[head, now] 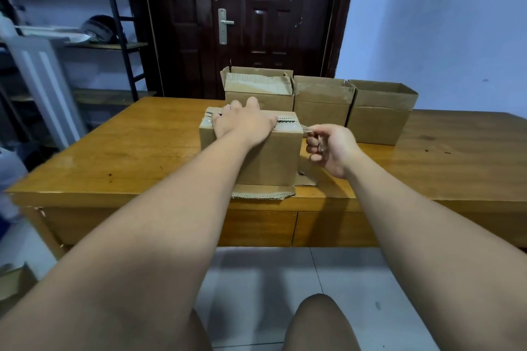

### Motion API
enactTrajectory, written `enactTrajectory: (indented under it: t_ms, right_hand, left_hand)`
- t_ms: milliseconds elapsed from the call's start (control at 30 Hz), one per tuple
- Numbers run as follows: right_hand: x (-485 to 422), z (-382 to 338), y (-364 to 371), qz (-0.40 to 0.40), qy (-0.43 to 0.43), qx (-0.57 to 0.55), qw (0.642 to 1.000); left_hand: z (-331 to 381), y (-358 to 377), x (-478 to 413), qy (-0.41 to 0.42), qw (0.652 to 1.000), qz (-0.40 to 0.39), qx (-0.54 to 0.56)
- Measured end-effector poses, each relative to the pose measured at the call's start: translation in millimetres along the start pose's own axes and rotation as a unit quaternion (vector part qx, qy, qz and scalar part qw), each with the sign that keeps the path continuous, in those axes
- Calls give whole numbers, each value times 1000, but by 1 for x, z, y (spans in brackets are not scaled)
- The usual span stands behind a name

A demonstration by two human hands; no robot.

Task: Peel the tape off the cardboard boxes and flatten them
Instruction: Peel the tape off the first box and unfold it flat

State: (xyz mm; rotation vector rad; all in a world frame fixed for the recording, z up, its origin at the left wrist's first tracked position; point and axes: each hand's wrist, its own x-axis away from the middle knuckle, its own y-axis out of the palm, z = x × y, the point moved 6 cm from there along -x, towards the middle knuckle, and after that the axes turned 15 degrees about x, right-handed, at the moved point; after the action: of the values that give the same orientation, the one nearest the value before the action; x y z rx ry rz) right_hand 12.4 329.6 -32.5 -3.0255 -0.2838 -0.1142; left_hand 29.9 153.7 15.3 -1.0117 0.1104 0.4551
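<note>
Wooden table [119, 148]: left hand [242, 120] flat on box [268, 157], right hand [332, 148] seemingly pinching tape [305, 129].

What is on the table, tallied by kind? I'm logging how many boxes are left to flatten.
Closed, taped cardboard box, under the left hand: 1
Open-topped cardboard boxes at the back: 3
Flat cardboard piece at the table's near edge: 1
Total: 5

A wooden desk [114, 151] carries four cardboard boxes: a taped box [265, 157] near its front edge, bottom flaps [262, 191] splayed flat on the wood, and three open boxes [322, 105] side by side along the far edge.
</note>
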Motion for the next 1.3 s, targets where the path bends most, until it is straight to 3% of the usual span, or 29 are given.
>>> enactTrajectory:
  t_ms: [100,167,267,333,600,800,933,967,1000,1067,1133,1233,1300]
  right_hand:
    - [-2,-20,-4,17,-21,62,998]
    - [-3,-36,0,7,-52,164,985]
    - [-3,-59,7,30,-110,378,919]
    - [-4,-69,14,42,-126,440,888]
    - [-9,-80,34,120,-121,530,831]
    - [-6,-91,46,122,-108,613,773]
    - [0,-112,78,143,-215,630,732]
    - [-1,-116,86,133,-232,614,742]
    - [-4,-117,90,121,-232,574,776]
    - [-13,-110,88,87,-197,432,876]
    - [-17,-98,85,46,-150,275,949]
    - [-20,-87,81,28,-132,146,980]
    - [-23,-83,77,22,-132,91,987]
  left_hand:
    - [0,0,-1,2,1000,-2,-3]
    - [1,-1,0,3,1000,-1,-5]
    - [2,0,1,8,1000,3,-12]
    - [3,0,1,13,1000,5,-19]
    - [6,1,3,51,998,4,-26]
    - [8,0,3,60,998,-11,-3]
    - [7,-2,6,50,998,-36,6]
    - [6,-4,7,42,998,-40,7]
    - [5,-6,8,34,998,-44,12]
    - [2,-7,2,24,997,-65,41]
    - [2,-9,0,5,985,-110,136]
    - [5,-9,4,-18,946,-175,274]
    - [4,-8,1,-14,938,-168,303]
